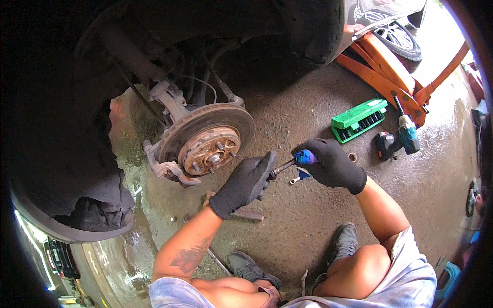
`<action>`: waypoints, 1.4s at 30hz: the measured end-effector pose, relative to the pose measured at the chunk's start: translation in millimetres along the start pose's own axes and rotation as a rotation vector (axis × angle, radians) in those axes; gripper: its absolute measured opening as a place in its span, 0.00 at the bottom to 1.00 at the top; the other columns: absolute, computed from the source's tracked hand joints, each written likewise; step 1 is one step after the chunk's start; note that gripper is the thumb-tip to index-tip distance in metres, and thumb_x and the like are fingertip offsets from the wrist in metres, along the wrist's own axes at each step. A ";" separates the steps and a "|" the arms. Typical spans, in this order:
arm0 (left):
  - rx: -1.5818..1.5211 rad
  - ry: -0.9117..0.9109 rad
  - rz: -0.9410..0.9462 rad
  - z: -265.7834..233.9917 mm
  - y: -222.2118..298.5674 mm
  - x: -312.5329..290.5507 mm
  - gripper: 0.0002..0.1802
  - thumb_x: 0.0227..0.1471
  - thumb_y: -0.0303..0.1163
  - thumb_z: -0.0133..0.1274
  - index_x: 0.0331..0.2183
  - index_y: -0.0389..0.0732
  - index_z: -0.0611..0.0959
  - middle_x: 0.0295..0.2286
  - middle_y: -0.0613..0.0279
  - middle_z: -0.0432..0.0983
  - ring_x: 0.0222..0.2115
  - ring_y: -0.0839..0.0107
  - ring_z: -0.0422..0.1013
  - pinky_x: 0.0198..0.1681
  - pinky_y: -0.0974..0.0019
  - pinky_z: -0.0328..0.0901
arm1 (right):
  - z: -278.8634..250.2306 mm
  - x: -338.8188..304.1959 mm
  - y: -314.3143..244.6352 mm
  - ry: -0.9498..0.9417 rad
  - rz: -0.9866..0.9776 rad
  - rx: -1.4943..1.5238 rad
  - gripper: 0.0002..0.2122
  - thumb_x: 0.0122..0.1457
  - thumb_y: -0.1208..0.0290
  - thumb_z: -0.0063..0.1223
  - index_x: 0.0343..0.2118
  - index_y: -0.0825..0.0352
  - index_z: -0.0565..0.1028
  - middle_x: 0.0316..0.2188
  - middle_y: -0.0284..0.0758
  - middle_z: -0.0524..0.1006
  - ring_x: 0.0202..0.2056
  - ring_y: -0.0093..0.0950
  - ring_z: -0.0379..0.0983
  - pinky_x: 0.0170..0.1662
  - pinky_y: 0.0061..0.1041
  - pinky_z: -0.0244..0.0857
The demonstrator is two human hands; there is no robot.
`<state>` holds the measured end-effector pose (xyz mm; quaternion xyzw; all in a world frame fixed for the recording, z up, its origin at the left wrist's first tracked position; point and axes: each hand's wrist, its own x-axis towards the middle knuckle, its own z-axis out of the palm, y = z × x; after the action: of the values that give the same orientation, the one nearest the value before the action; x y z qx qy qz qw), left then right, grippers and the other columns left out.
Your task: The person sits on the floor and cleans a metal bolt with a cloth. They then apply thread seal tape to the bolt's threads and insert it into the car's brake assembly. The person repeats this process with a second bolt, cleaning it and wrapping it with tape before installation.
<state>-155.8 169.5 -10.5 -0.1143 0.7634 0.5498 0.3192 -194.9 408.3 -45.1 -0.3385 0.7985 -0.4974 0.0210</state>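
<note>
Both of my hands wear black knit gloves and meet in front of the brake disc (pixel 205 138). My left hand (pixel 241 186) is closed around the dark end of a slim metal rod (pixel 284 167), which slants up to the right. My right hand (pixel 334 163) grips a bright blue piece (pixel 305 157) at the rod's other end; its exact kind is partly hidden by the fingers. The rusty disc sits on a hub with bare wheel studs, and a metal bracket (pixel 172 167) shows at its lower left edge. A small blue and silver tool (pixel 300 176) lies below my right hand.
A green case of black sockets (pixel 359 120) stands open on the floor beside a teal cordless impact wrench (pixel 407 134). Beyond is an orange floor jack (pixel 385 66) near a wheel (pixel 398 38). A rusty bar (pixel 249 214) lies under my left wrist; the wheel arch overhangs the left.
</note>
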 end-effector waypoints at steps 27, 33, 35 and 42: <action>0.391 0.472 0.669 4.8 -42.0 12.6 0.21 0.65 0.48 0.42 0.31 0.40 0.73 0.18 0.60 0.66 0.17 0.68 0.64 0.22 0.61 0.61 | 28.7 -1.6 24.9 -0.162 0.036 -0.737 0.11 0.55 0.66 0.53 0.41 0.61 0.74 0.33 0.39 0.74 0.36 0.39 0.74 0.36 0.40 0.67; -0.103 0.347 0.330 9.5 -23.5 13.0 0.24 0.65 0.54 0.40 0.27 0.44 0.72 0.19 0.71 0.65 0.13 0.79 0.60 0.14 0.71 0.57 | 18.6 -1.2 14.5 -0.091 0.262 0.079 0.10 0.58 0.67 0.56 0.39 0.65 0.76 0.30 0.42 0.78 0.33 0.39 0.77 0.37 0.36 0.70; -0.030 0.387 0.324 14.6 -27.3 9.9 0.25 0.64 0.55 0.40 0.27 0.45 0.71 0.18 0.71 0.65 0.12 0.80 0.60 0.14 0.72 0.57 | 36.2 -2.6 3.6 -0.018 0.110 0.241 0.09 0.61 0.68 0.54 0.39 0.67 0.76 0.30 0.43 0.80 0.32 0.33 0.79 0.36 0.32 0.71; -0.149 0.237 0.165 18.0 -25.4 4.2 0.24 0.64 0.57 0.41 0.30 0.45 0.71 0.20 0.70 0.66 0.13 0.80 0.61 0.14 0.73 0.61 | -27.1 -40.2 106.0 0.248 0.481 -0.075 0.09 0.59 0.67 0.54 0.38 0.67 0.78 0.29 0.46 0.80 0.29 0.43 0.79 0.33 0.38 0.71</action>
<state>-139.1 177.3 -35.9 -0.1388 0.7596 0.6119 0.1711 -229.1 481.3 -129.3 -0.0762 0.8703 -0.4857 0.0278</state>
